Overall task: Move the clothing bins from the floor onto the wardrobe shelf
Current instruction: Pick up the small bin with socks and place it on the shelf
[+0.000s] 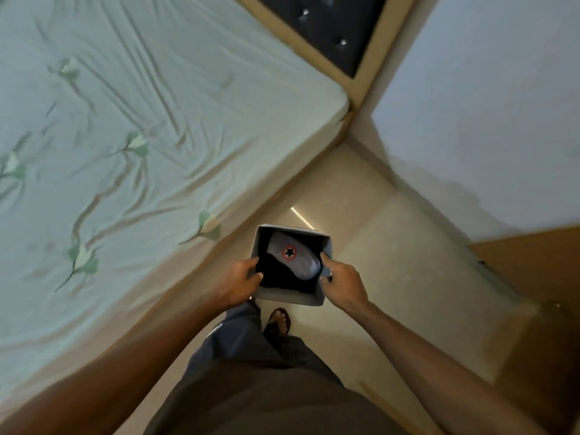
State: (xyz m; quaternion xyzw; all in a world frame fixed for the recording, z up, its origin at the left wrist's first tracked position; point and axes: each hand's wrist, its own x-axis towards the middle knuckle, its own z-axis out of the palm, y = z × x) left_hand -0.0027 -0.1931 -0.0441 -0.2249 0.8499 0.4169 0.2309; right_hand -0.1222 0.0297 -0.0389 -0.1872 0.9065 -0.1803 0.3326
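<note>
A grey fabric bin (288, 299) sits low over the tiled floor between the bed and the wall. Inside lie dark clothes and a grey folded garment with a black star in a red ring (293, 253). My left hand (240, 281) grips the bin's left rim, fingers curled over the edge. My right hand (342, 279) grips the right rim, thumb inside. Whether the bin rests on the floor or hangs just above it I cannot tell.
A bed with a pale green leaf-print sheet (125, 136) fills the left. A white wall (486, 105) stands on the right. A brown wooden wardrobe panel (539, 293) is at the right edge. My sandalled foot (278, 320) stands on the tiles just behind the bin.
</note>
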